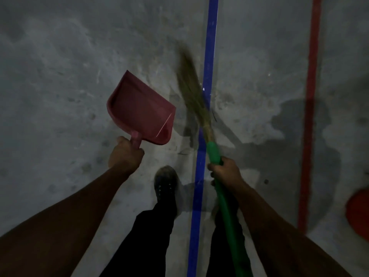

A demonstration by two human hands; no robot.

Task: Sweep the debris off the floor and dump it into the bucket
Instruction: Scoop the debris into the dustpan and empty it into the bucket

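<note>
Holding the pink dustpan (pixel 139 108) by its handle, the left hand (pixel 125 154) stays left of the blue line (pixel 207 76). The right hand's (pixel 225 172) fingers wrap the green broom (pixel 215 156), bristles blurry across that line. An orange round thing (pixel 358 212) sits far right.

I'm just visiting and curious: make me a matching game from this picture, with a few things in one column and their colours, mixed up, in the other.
Things:
1. dustpan, held by the left hand
2. broom handle, held by the right hand
3. floor line beside the broom bristles
4. floor line further right

Colours:
A. blue
B. red
C. green
D. pink

Pairs: 1-D, 2-C, 3-A, 4-B
</note>
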